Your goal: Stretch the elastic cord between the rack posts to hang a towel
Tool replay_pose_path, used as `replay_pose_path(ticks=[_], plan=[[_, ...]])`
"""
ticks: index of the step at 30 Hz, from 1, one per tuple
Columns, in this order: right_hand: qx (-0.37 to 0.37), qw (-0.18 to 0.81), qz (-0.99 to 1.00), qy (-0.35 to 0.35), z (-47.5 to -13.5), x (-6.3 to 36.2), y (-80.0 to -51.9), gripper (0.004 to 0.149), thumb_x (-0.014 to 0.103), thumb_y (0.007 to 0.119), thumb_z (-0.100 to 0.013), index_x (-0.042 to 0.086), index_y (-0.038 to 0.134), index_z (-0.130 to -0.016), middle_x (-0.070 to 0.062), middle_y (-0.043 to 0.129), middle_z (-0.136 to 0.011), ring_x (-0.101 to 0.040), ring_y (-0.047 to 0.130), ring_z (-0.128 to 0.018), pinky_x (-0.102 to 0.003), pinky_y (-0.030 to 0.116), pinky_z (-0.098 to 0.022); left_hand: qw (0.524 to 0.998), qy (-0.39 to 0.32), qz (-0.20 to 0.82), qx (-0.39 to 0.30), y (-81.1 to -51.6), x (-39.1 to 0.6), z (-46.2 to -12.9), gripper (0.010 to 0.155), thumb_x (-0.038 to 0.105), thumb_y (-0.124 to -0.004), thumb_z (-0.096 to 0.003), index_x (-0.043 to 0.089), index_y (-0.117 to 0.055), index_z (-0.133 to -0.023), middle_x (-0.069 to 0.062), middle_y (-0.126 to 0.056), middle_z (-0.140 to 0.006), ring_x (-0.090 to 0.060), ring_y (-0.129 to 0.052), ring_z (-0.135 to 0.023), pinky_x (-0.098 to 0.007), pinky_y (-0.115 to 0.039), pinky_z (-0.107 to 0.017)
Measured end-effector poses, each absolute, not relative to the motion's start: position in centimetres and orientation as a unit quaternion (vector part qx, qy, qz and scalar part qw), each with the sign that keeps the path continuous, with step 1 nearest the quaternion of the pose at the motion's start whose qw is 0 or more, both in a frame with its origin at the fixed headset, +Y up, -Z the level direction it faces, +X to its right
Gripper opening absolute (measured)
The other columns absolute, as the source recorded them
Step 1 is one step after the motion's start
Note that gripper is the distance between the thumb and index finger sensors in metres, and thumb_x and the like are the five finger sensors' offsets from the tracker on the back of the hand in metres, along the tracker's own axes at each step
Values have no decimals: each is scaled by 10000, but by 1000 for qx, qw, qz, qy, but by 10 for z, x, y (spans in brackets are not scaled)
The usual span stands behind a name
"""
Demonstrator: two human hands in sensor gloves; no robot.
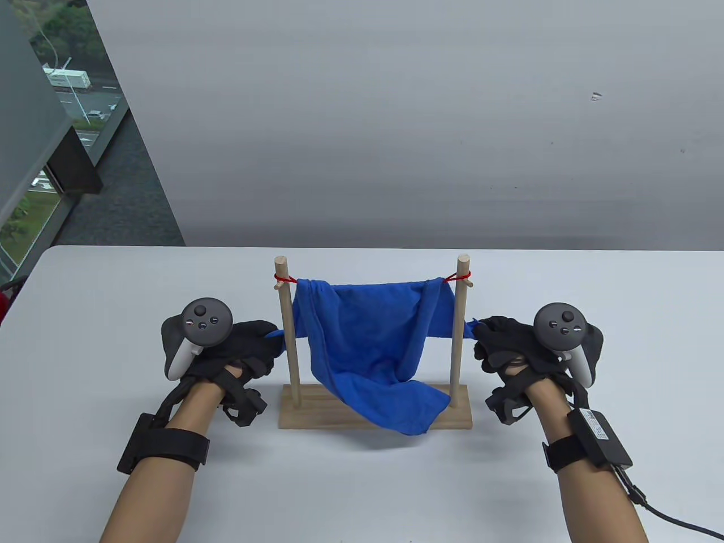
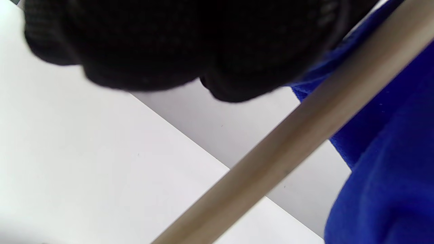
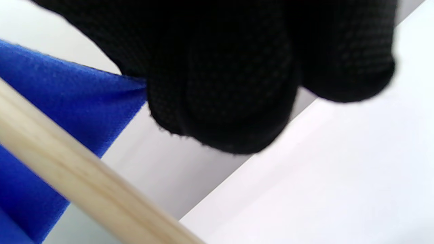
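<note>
The blue towel (image 1: 370,334) drapes over the red elastic cord (image 1: 285,278) strung between the wooden rack's (image 1: 374,416) two posts, its long axis running post to post. It looks soft, light and limp, best taken at its corners. The left hand (image 1: 237,348) and right hand (image 1: 509,345) each pinch a towel end just outside the posts.

Black gloved fingers (image 3: 223,84) of the right hand (image 3: 237,61) are hanging in from the top edge, pinching a corner of the blue towel (image 3: 78,98), which is pulling taut toward that grip. A pale wooden post (image 3: 78,176) is crossing diagonally in front of the towel. The white tabletop (image 3: 322,189) is lying beneath.
</note>
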State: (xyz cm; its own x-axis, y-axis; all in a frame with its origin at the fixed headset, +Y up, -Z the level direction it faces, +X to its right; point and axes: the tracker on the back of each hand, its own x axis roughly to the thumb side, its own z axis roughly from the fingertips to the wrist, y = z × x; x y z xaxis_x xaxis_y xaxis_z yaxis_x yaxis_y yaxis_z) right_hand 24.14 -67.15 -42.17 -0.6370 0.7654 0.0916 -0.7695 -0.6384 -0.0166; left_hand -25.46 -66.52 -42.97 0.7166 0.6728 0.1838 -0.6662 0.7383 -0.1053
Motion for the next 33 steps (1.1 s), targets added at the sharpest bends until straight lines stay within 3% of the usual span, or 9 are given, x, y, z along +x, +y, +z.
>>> replay_pose_path(ticks=[24, 33], plan=[[-32, 435, 898, 60, -437, 242, -733, 415, 361, 806, -438, 42, 892, -689, -13, 1029, -427, -162, 1047, -198, -401, 883, -226, 930, -26, 360, -71, -715, -252, -439, 418, 476, -942, -377, 127, -1010, -597, 157, -1038, -123, -156, -1058, -78, -431, -918, -289], [-27, 443, 892, 89, -438, 238, -739, 415, 366, 799, -445, 57, 887, -707, -17, 1022, -453, -173, 1046, -226, -412, 877, -249, 920, -13, 382, -88, -720, -255, -442, 421, 492, -952, -374, 160, -1008, -627, 142, -1067, -183, -177, -1079, -148, -447, -908, -343]])
